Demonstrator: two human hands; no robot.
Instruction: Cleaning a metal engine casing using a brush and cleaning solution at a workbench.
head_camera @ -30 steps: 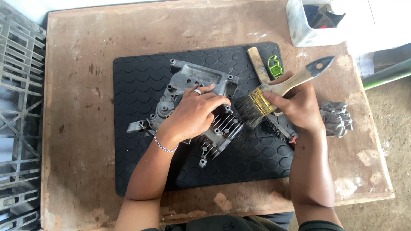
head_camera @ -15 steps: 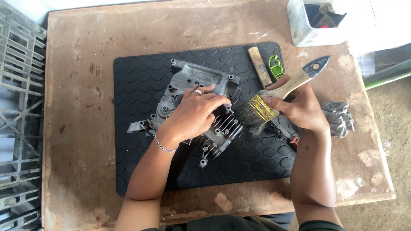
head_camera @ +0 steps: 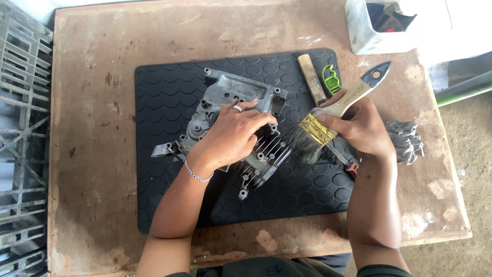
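Right hand (head_camera: 361, 128) holds paintbrush (head_camera: 333, 115), handle up-right, bristles down-left

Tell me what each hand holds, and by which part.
Right hand: paintbrush, gripped at its wooden handle near the ferrule. Left hand: rests on the metal engine part, pressing it down.

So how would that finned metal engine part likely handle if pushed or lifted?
The engine part looks like cast metal, so probably stiff and heavy for its size. It lies flat on the ribbed black mat under the left hand, so it should grip rather than slide or roll.
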